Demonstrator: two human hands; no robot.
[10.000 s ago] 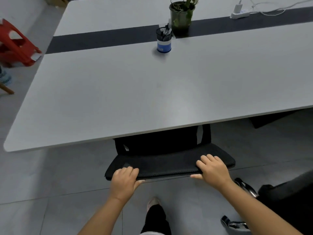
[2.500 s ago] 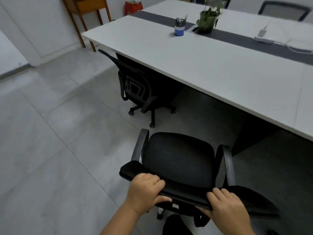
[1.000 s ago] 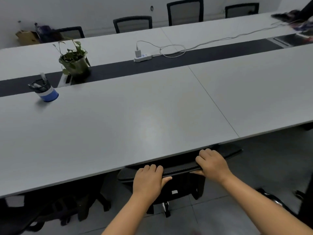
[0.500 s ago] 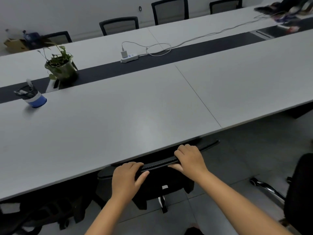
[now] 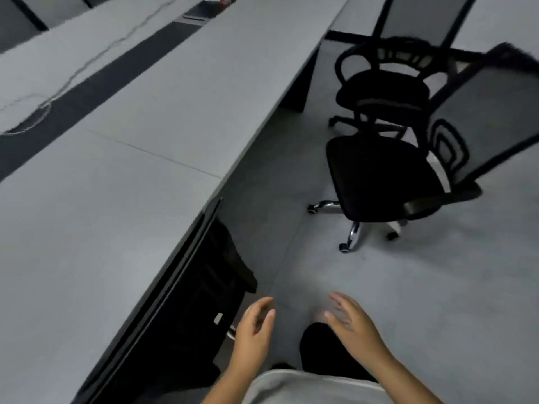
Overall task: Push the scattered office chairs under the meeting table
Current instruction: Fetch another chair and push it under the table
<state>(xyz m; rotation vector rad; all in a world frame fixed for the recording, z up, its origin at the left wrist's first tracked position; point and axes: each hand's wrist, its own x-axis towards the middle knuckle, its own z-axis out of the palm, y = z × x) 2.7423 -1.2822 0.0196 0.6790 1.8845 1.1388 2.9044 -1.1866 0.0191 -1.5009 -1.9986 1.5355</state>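
Listing status: 1 chair tucked under surface at near left, 2 chairs — nearer, farther — loose on floor at right, left hand & right hand spread, holding nothing.

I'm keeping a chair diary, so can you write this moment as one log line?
left hand open, empty | right hand open, empty | tucked chair under meeting table | mesh-back chair out on floor | armrest chair beyond it
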